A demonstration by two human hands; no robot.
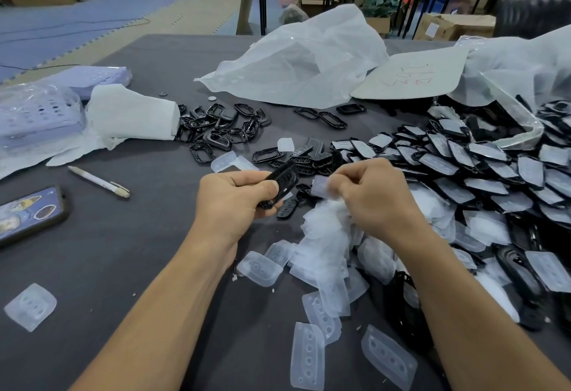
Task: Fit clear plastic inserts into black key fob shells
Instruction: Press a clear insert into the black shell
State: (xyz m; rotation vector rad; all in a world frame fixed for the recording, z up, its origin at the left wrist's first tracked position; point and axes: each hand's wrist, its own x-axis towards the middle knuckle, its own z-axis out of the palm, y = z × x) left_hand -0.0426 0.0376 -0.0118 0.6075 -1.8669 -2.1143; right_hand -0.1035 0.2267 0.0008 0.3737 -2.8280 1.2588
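Right grip [370,199] hides most of clear insert [319,188]

My left hand [234,199] covered the lower part of the black oval plastic key fob shell [284,179], so that end was out of sight. My right hand [370,196] hid most of the clear soft plastic insert [319,186], and the bit that showed was blurred. The dark-cased phone [27,214] on the counter [154,251] ran off the left edge. I could not read the red handwriting on the white paper sheet [414,75].
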